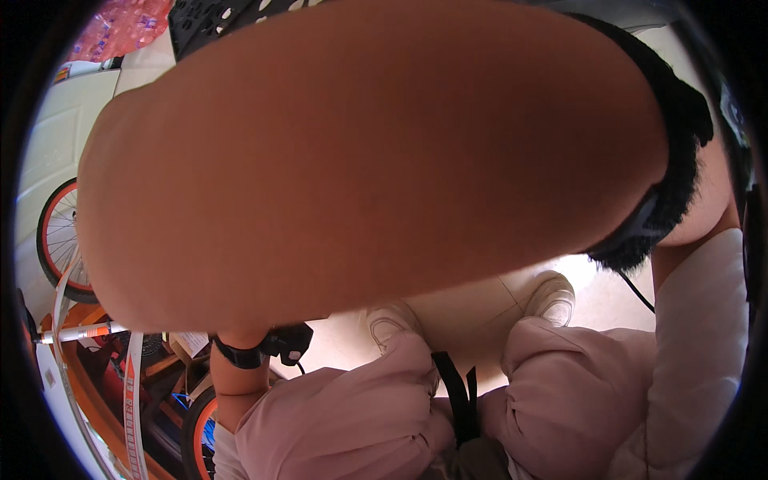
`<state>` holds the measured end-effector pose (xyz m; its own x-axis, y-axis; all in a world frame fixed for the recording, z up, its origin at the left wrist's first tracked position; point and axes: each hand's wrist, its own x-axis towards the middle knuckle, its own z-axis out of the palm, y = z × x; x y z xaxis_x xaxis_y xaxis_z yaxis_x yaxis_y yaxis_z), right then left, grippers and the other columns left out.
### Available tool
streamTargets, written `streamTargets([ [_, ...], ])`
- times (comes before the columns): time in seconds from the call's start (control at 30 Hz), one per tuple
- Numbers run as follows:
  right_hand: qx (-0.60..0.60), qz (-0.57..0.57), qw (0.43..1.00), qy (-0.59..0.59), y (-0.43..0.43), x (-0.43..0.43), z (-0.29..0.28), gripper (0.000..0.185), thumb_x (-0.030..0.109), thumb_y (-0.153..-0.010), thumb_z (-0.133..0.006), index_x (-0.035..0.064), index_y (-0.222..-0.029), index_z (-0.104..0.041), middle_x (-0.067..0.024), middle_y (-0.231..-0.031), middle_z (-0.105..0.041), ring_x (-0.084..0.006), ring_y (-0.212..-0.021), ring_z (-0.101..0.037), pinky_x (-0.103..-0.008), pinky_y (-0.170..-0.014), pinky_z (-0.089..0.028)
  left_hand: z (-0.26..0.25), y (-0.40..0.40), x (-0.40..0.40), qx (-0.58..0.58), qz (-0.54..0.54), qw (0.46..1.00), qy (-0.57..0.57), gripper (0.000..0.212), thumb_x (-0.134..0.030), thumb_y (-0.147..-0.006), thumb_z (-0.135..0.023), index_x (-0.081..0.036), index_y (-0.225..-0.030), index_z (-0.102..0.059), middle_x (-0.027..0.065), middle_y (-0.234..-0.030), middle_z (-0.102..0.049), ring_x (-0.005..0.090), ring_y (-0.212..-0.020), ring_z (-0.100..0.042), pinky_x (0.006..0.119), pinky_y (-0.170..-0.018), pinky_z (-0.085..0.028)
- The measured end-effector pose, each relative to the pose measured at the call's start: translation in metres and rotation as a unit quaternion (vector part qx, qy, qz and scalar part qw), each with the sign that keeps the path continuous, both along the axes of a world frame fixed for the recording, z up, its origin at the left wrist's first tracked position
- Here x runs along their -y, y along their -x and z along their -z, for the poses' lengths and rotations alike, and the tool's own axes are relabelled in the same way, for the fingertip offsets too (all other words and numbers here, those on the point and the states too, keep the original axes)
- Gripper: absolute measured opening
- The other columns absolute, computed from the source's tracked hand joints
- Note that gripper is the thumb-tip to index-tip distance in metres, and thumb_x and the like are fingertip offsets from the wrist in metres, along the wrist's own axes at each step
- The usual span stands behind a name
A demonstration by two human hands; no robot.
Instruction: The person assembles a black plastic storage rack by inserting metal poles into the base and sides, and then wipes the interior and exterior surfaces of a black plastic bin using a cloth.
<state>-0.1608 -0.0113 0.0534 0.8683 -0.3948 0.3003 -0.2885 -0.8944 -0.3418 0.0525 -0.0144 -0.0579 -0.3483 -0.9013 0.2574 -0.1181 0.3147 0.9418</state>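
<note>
My right hand (366, 168) fills most of the view, blurred and very close to the camera. Its fingers cannot be made out, nor whether they hold anything. A black strap (675, 156) circles the right wrist, above a pale sleeve (699, 324). Of my left hand (243, 338), only a strip near the wrist shows below the right one; the fingers are hidden. A black wristband (240, 355) carrying a small black device (291, 345) is on that wrist. Below are my pink-clad legs (342, 414) with a dark strap (457, 396) hanging between them.
Light shoes (552, 300) stand on pale floor tiles (462, 306). At left are a red-rimmed bicycle wheel (54, 240), a second wheel (192, 432), brown wooden furniture (90, 390) and a printed white band (133, 414). A black perforated plastic item (201, 24) and pink plastic bag (129, 27) lie beyond.
</note>
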Motion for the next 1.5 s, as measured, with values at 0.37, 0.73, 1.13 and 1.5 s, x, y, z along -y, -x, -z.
streamTargets([
  [0.37, -0.019, 0.027, 0.999, -0.009, -0.005, 0.005, 0.002, 0.024, 0.026, -0.075, -0.063, 0.0024, -0.073, -0.065, -0.0105, -0.068, -0.06, -0.0284, -0.064, -0.059, -0.0403, -0.053, -0.046, 0.003, 0.016, -0.002, -0.028, -0.014, 0.999, -0.007, 0.04, -0.008, -0.096, -0.051, 0.005, -0.132, -0.042, 0.0136, -0.13, -0.049, 0.0223, -0.121, -0.046, 0.035, -0.102, -0.038],
  [0.73, 0.025, 0.288, 0.957, -0.033, -0.053, 0.02, 0.024, 0.024, 0.019, -0.077, -0.058, 0.0047, -0.087, -0.074, -0.015, -0.09, -0.071, -0.0302, -0.083, -0.069, -0.0436, -0.066, -0.052, 0.004, 0.035, -0.001, -0.124, -0.03, 0.992, 0.024, 0.041, -0.007, -0.094, -0.053, 0.006, -0.132, -0.041, 0.014, -0.129, -0.049, 0.0231, -0.121, -0.046, 0.036, -0.102, -0.038],
  [1.13, -0.073, 0.233, 0.968, 0.066, -0.026, -0.015, 0.034, 0.014, 0.014, -0.071, -0.066, 0.0025, -0.077, -0.073, -0.0152, -0.078, -0.069, -0.0315, -0.078, -0.069, -0.0427, -0.066, -0.055, 0.154, -0.174, -0.012, 0.616, -0.145, 0.774, 0.008, 0.043, -0.027, -0.078, -0.073, 0.001, -0.107, -0.056, 0.0232, -0.108, -0.057, 0.0433, -0.104, -0.056, 0.05, -0.088, -0.047],
  [1.5, -0.065, 0.111, 0.989, -0.077, 0.085, -0.081, 0.005, 0.005, 0.0, -0.068, -0.063, 0.0042, -0.066, -0.063, -0.0099, -0.085, -0.067, -0.0271, -0.098, -0.067, -0.0513, -0.101, -0.047, 0.213, -0.209, -0.048, 0.664, -0.067, 0.726, -0.164, 0.041, -0.035, -0.081, -0.07, 0.001, -0.099, -0.063, 0.0258, -0.096, -0.067, 0.0418, -0.094, -0.065, 0.051, -0.082, -0.052],
])
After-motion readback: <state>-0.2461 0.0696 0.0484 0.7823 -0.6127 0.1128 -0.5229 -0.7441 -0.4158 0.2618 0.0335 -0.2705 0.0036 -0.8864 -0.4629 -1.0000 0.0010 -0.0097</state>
